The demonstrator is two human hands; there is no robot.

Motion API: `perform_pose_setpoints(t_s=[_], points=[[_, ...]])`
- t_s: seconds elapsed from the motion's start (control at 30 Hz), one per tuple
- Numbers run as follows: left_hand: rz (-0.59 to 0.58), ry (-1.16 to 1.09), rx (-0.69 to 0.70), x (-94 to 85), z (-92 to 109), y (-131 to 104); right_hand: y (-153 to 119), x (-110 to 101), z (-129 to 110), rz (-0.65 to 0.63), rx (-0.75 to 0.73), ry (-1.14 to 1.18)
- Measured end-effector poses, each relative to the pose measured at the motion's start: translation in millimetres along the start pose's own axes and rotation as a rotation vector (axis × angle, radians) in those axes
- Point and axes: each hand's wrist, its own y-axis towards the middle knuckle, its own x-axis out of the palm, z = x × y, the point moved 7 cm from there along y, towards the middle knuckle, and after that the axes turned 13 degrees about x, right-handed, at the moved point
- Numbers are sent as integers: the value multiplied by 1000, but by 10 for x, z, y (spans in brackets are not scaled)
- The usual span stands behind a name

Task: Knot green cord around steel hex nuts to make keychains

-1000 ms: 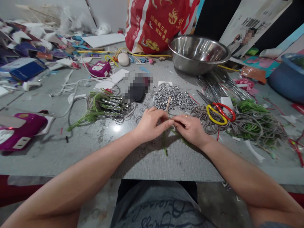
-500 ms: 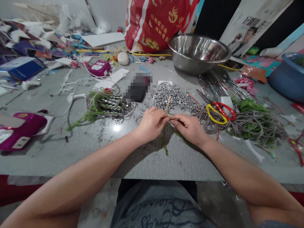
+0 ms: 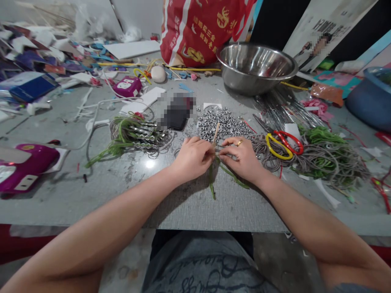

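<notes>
Clock centred where my fingers meet, 12 pointing away from me.

Tabletop (image 3: pixel 186 213): grey, runs the full width. Red bag (image 3: pixel 195 36) far off at 12. Steel bowl (image 3: pixel 244 83) at 1, well apart from my hands. Cord heap (image 3: pixel 331 162), grey and green, at 3. Bundle of cords with metal pieces along the strands (image 3: pixel 134 136) at 9 to 10. Loose small metal pieces (image 3: pixel 226 122) spread just beyond my fingers, 12 to 1. Scissors (image 3: pixel 275 135) with red and yellow handles near the cord heap, between 2 and 3.

Left hand (image 3: pixel 193 158): fingers bunched tight, pinching the green cord (image 3: pixel 211 181), one end of which hangs toward 6. Right hand (image 3: pixel 244 158): thumb and fingers narrow, tips beside the left's; cannot tell whether they grip a strand. Another green end trails toward 4, below the right hand. Thin pale stick (image 3: pixel 216 132) rises toward 12 from between the hands; its lower part is hidden.

Step in hand, my judgement: fine two-handed working of the cord at the stick. Next move would call for a steady left pinch and a precise right fingertip hold, stick kept from turning.
</notes>
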Motion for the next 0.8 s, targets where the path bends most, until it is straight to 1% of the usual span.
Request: perform_pose_setpoints(t_s=[0.13, 0.4, 0.57, 0.8], points=[[-36, 67, -31, 35, -28, -14, 0, 44, 58, -27, 16, -53], [-91, 109, -67, 101, -63, -16, 25, 72, 61, -47, 10, -112], [-109, 126, -66, 104, -61, -14, 25, 79, 47, -42, 1, -101], [-98, 125, -55, 99, -52, -13, 30, 107, 21, -49, -7, -103]])
